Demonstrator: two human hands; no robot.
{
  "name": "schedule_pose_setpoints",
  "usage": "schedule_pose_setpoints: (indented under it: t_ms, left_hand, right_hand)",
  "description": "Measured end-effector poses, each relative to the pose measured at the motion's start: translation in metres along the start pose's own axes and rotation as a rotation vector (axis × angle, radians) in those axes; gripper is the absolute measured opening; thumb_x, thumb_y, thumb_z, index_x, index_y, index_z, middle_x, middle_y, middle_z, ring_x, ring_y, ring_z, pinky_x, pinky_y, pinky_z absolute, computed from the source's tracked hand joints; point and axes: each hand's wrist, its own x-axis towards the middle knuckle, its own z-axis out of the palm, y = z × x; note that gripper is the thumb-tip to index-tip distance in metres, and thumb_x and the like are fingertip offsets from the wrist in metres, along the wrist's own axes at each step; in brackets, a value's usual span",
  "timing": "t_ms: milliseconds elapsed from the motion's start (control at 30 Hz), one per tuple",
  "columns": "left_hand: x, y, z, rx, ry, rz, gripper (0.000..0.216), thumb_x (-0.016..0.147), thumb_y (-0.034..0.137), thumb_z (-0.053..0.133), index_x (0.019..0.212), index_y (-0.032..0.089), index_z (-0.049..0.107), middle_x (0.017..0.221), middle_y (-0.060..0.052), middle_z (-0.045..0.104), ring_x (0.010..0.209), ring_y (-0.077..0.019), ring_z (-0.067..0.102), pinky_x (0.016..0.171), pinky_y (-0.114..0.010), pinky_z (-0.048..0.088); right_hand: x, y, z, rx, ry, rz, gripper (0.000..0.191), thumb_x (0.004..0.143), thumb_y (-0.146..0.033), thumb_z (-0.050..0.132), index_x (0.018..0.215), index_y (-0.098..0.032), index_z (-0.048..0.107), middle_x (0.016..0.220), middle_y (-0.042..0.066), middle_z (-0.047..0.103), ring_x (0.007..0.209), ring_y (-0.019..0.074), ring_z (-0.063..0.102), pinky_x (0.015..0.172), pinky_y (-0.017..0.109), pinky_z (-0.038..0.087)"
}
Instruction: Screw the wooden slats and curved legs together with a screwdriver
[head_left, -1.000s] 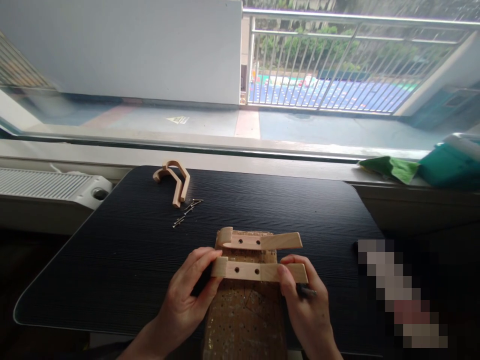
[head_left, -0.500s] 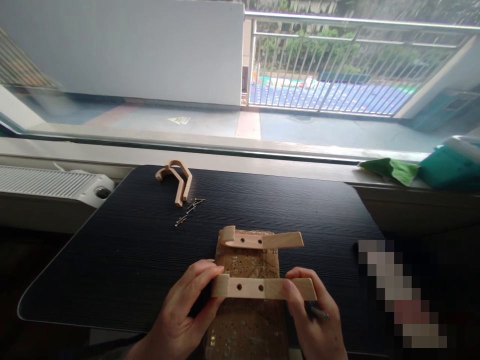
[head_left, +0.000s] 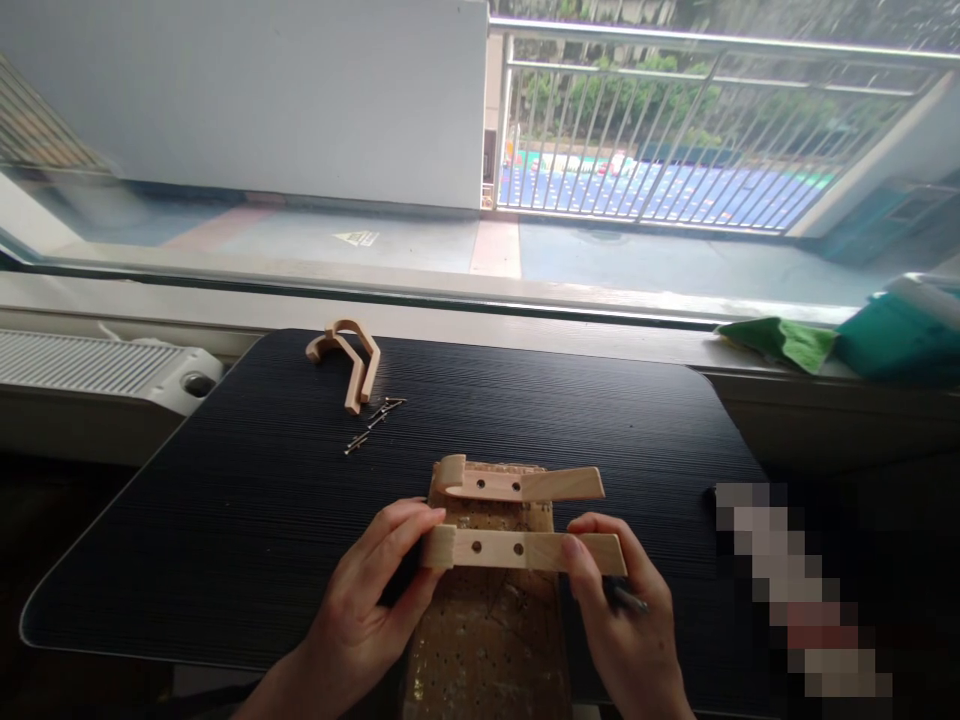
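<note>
A pale wooden hook (head_left: pixel 499 550) with two screw holes lies crosswise over a worn brown board (head_left: pixel 487 640) full of small holes. My left hand (head_left: pixel 375 590) grips its thick left end between fingers and thumb. On its flat right end my right hand (head_left: pixel 630 610) closes, thumb on the near face. The grey tip of a thin tool (head_left: pixel 630 598) shows under the right fingers; its kind is hidden. Just beyond, a second wooden hook (head_left: pixel 499 485), also with two holes, rests across the board's far end, with neither hand on it.
Two more curved wooden hooks (head_left: pixel 352 365) lie at the back left of the black table (head_left: pixel 225 530), near several loose screws (head_left: pixel 371 425). A radiator (head_left: pixel 105 370) stands at left. A green cloth (head_left: pixel 780 342) and a teal container (head_left: pixel 900 325) sit on the sill. A blurred patch covers the right side.
Both hands have shifted the held hook a little away from me along the board, closer to the second hook. The grips look the same.
</note>
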Motion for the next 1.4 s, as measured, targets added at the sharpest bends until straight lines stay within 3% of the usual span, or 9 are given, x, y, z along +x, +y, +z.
schedule_pose_setpoints:
  t_ms: [300, 633, 933, 1400]
  left_hand:
    - [0.008, -0.006, 0.008, -0.04, -0.013, -0.033, 0.033, 0.085, 0.012, 0.052, 0.118, 0.018, 0.05, 0.111, -0.007, 0.057, 0.107, -0.0147, 0.056, 0.097, -0.024, 0.045]
    - [0.0, -0.012, 0.017, -0.072, -0.013, -0.074, 0.034, 0.084, 0.008, 0.051, 0.117, 0.016, 0.049, 0.114, -0.008, 0.055, 0.109, -0.0156, 0.054, 0.098, -0.024, 0.044]
    - [-0.001, -0.004, 0.01, -0.041, -0.046, -0.076, 0.034, 0.085, 0.009, 0.05, 0.119, 0.015, 0.048, 0.114, -0.008, 0.053, 0.11, -0.0138, 0.052, 0.1, -0.02, 0.041]
    - [-0.004, -0.007, 0.018, -0.137, 0.029, -0.06, 0.039, 0.084, 0.011, 0.052, 0.121, 0.021, 0.046, 0.112, -0.006, 0.055, 0.105, -0.0153, 0.056, 0.093, -0.023, 0.047]
  right_hand:
    - [0.01, 0.009, 0.004, -0.012, -0.006, -0.045, 0.012, 0.081, -0.033, 0.056, 0.084, -0.021, 0.056, 0.068, -0.002, 0.062, 0.056, 0.0106, 0.057, 0.052, 0.017, 0.047]
    - [0.008, 0.015, 0.013, -0.023, 0.052, -0.02, 0.01, 0.081, -0.031, 0.055, 0.085, -0.023, 0.054, 0.068, -0.003, 0.061, 0.055, 0.0106, 0.058, 0.052, 0.017, 0.048]
    - [0.007, 0.004, 0.007, -0.034, 0.016, -0.029, 0.01, 0.082, -0.032, 0.054, 0.081, -0.023, 0.055, 0.063, -0.003, 0.06, 0.05, 0.0105, 0.057, 0.047, 0.017, 0.046]
    - [0.004, 0.011, 0.017, 0.038, 0.083, -0.04, 0.016, 0.081, -0.037, 0.053, 0.079, -0.021, 0.055, 0.063, -0.002, 0.058, 0.052, 0.0112, 0.055, 0.049, 0.019, 0.046]
